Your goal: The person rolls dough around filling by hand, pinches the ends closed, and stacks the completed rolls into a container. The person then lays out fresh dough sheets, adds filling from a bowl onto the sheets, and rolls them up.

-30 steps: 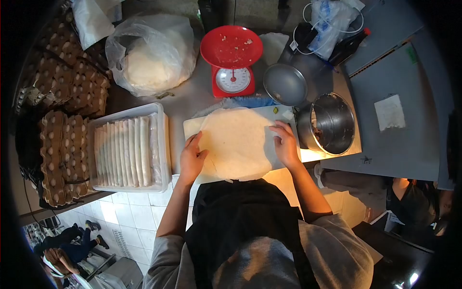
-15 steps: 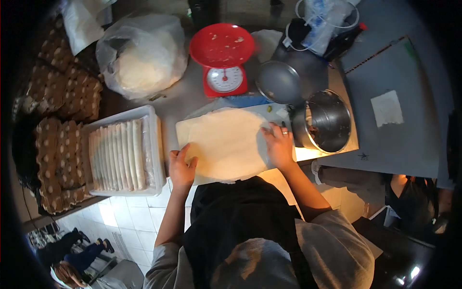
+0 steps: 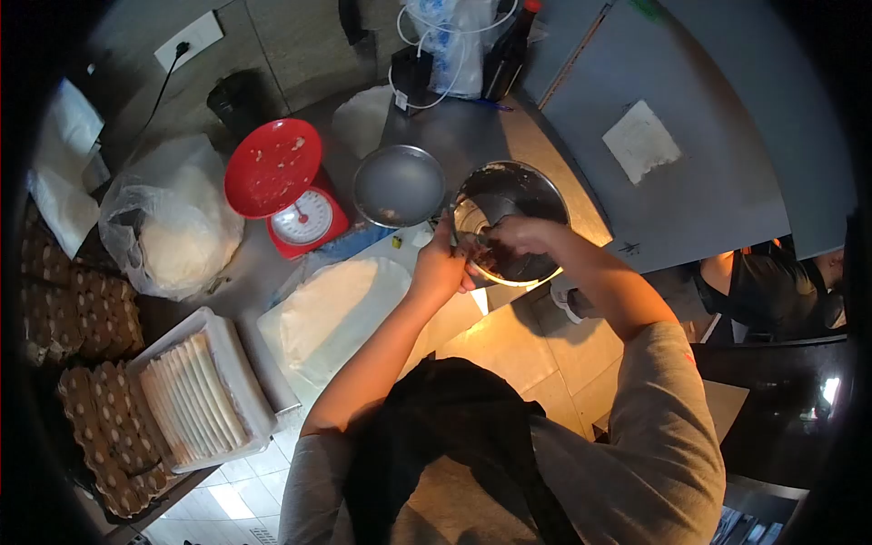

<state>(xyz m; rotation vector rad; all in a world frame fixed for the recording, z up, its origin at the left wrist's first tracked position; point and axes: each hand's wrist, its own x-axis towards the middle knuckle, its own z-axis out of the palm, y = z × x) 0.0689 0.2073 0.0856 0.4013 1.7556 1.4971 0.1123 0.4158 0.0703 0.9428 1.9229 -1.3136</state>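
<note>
At the near left rim of a deep metal pot (image 3: 549, 195), my left hand (image 3: 440, 270) is closed on the pot's side. My right hand (image 3: 525, 234) reaches into the pot, its fingers closed around some dark, crumbly filling (image 3: 483, 259); the fingertips are partly hidden. The pot leans toward me near the counter's corner. Left of my forearm, a thin round sheet of dough (image 3: 322, 309) lies flat on a pale board (image 3: 272, 329), touched by neither hand.
A red scale (image 3: 307, 218) and a round metal dish (image 3: 399, 186) stand behind the board. To the left are a bag of dough sheets (image 3: 177, 250), a plastic tub (image 3: 261, 404) of pale rolls and egg trays (image 3: 109, 436). A person (image 3: 772, 283) is at the right.
Both hands have left the dough sheet and moved right to the pot, the right one reaching inside. The view has turned to the right, and the pot now tilts toward me.
</note>
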